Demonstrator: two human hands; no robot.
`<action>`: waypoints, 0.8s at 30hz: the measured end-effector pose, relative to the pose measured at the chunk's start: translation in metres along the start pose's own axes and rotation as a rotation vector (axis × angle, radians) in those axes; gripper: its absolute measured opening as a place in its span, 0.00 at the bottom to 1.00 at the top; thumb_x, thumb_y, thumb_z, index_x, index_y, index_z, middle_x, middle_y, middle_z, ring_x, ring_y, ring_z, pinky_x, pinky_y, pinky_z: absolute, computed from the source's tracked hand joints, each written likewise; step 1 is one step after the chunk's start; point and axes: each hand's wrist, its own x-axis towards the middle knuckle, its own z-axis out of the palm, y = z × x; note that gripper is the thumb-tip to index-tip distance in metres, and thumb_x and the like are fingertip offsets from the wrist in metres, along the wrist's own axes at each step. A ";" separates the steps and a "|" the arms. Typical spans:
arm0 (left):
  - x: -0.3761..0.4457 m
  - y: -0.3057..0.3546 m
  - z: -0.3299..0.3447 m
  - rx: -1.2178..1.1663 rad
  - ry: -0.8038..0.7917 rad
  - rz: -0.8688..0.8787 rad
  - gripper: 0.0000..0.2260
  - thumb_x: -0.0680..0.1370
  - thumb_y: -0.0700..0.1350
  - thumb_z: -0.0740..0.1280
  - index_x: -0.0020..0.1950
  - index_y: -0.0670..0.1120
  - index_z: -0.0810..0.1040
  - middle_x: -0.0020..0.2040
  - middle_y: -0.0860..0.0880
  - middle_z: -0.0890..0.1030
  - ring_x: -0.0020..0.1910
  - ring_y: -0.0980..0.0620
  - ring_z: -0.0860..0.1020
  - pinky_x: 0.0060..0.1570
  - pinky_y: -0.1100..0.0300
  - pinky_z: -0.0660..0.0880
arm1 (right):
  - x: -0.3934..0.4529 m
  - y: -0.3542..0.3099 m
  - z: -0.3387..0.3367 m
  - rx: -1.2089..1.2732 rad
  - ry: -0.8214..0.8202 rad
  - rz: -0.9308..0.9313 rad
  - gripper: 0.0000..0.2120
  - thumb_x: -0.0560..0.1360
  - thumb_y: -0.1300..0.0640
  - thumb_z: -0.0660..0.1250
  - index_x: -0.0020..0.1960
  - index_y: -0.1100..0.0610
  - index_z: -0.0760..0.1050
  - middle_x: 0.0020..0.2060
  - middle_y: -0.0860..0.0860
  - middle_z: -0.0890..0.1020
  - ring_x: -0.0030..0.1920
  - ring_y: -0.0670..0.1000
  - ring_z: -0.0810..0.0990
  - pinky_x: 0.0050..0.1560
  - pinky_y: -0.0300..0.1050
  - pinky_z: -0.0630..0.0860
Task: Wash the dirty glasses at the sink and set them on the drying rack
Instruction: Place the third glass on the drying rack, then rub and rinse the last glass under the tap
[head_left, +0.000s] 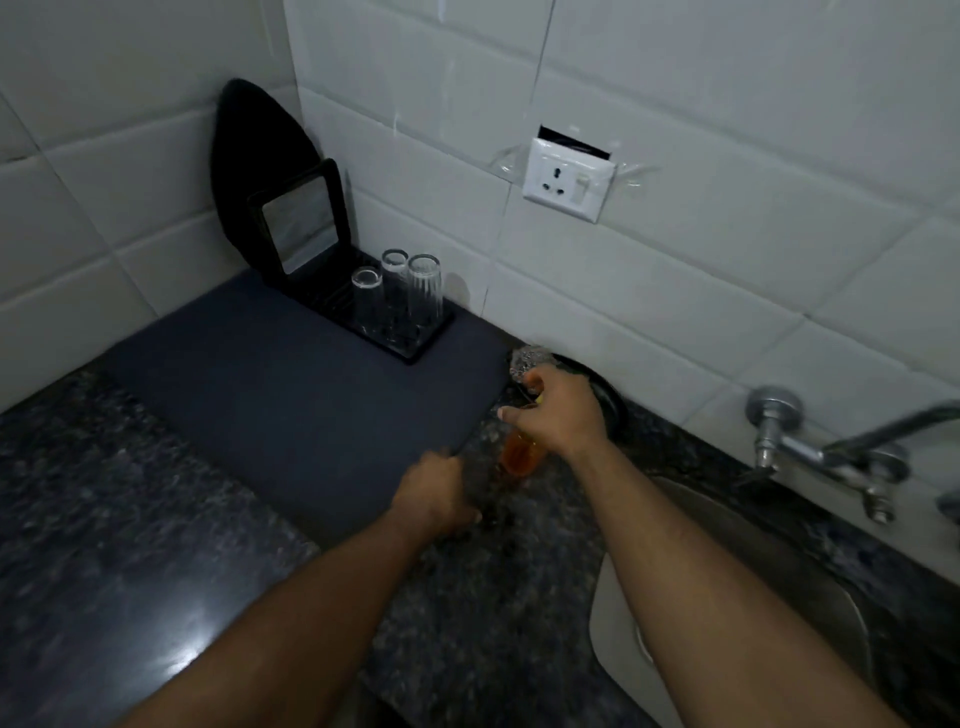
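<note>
The right hand (558, 410) has its fingers curled over the top of an amber bottle (519, 454), its grip closed on the neck; the thumb sticks out toward the mat. The bottle stands roughly upright on the table (156, 545), its long axis running up into the palm, the amber body showing below the hand. Just beyond the knuckles, a glass (527, 361) shows as a blurred, sparkling shape; whether the hand touches it cannot be told, nor which way it points. Behind it, a dark round plate (605, 395) lies against the wall.

The left hand (439, 493) is nearer the camera, beside the bottle, at the corner of the dark mat (285, 395). Its fingers are curled downward, but motion blur hides whether its grip holds anything.

On the far side of the mat from the bottle sits the black drying rack (410, 348), with three clear glasses (397, 296) standing upside down on it, close together, long axes upright. A dark board (254, 166) and a small mirror (301, 226) lean against the tiled corner behind the rack.

To the other side of the bottle is the steel sink (753, 582), with the tap (831, 457) on the wall above it and a white socket (569, 179) higher on the tiles.
</note>
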 end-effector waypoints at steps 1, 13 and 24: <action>-0.004 0.006 0.007 0.029 -0.018 0.011 0.28 0.67 0.60 0.78 0.59 0.45 0.78 0.62 0.43 0.78 0.59 0.42 0.78 0.53 0.49 0.79 | -0.006 0.008 0.002 0.000 -0.005 0.011 0.35 0.65 0.39 0.80 0.66 0.54 0.78 0.57 0.53 0.84 0.57 0.56 0.82 0.55 0.49 0.80; -0.010 0.022 0.051 0.301 -0.064 0.026 0.51 0.71 0.61 0.77 0.82 0.41 0.55 0.84 0.37 0.52 0.82 0.37 0.52 0.73 0.39 0.66 | -0.024 0.061 0.060 0.399 0.028 0.212 0.31 0.60 0.53 0.86 0.59 0.51 0.77 0.46 0.45 0.83 0.50 0.51 0.84 0.54 0.46 0.80; -0.027 0.082 0.054 0.366 -0.030 -0.001 0.34 0.77 0.51 0.70 0.78 0.41 0.63 0.79 0.38 0.63 0.76 0.38 0.65 0.69 0.41 0.71 | -0.113 0.124 0.015 0.512 0.119 0.204 0.26 0.61 0.56 0.86 0.51 0.45 0.75 0.42 0.39 0.81 0.43 0.42 0.81 0.41 0.26 0.71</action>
